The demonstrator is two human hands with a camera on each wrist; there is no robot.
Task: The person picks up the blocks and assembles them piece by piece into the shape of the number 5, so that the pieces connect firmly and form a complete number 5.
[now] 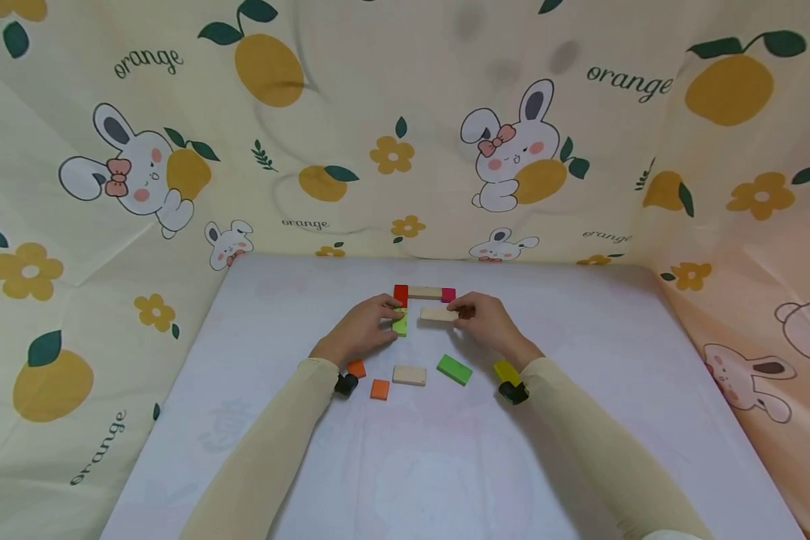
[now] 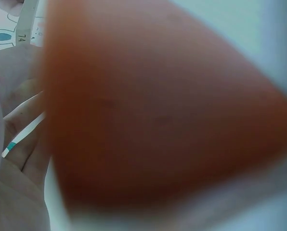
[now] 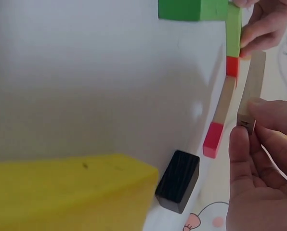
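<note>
Sleeves (image 1: 590, 442): nearest.
Left hand (image 1: 359, 326): grips light-green block (image 1: 400, 325).
Right hand (image 1: 491, 324): pinches pale block (image 1: 436, 316).
Its length: sideways, toward left hand.

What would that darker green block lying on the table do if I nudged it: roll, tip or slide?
The darker green block probably won't roll, since its faces are flat. It lies low on the table, so it would likely slide rather than tip. Its crisp edges suggest it is stiff and unlikely to bend.
</note>
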